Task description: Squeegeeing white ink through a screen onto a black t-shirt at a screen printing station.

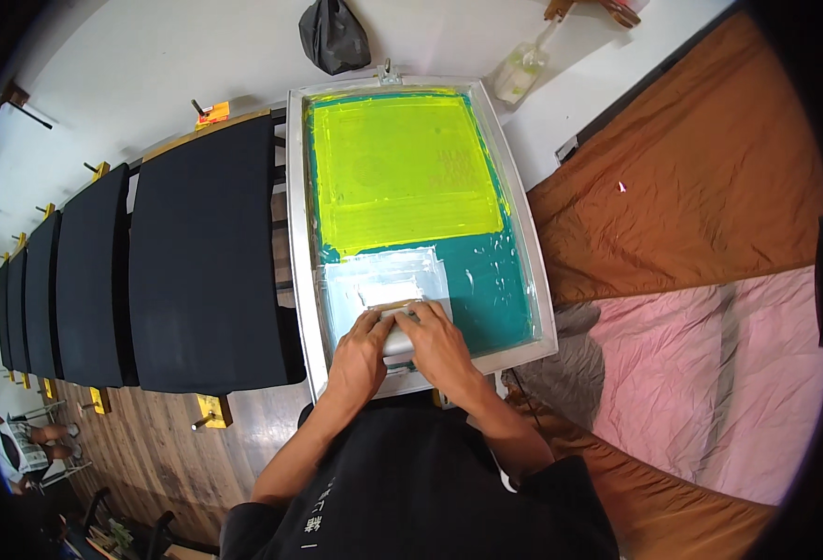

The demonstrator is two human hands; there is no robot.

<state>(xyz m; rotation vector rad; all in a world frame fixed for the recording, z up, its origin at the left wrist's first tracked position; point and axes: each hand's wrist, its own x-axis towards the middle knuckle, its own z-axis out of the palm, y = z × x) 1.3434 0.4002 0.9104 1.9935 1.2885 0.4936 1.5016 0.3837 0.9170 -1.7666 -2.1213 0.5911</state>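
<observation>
A screen-printing frame (pixel 534 247) with a pale metal rim lies in front of me. Its far part is coated bright yellow-green and the nearer part is teal. At the near left of the mesh, a pale rectangle (pixel 344 280) surrounds a patch of white ink (pixel 388 292). My left hand (pixel 360 362) and my right hand (pixel 439 350) are closed side by side around a pale squeegee (pixel 398 344), just on the near side of the white ink. My fingers cover much of the squeegee, and its lower edge is mostly hidden.
Several black fabric-covered boards (pixel 201 257) stand in a row to the left, with yellow clamps (pixel 213 412) at their ends. A black bag (pixel 334 37) is beyond the frame. Brown cloth (pixel 691 177) and pink cloth (pixel 682 373) spread out at right. A person (pixel 33 443) sits at far left.
</observation>
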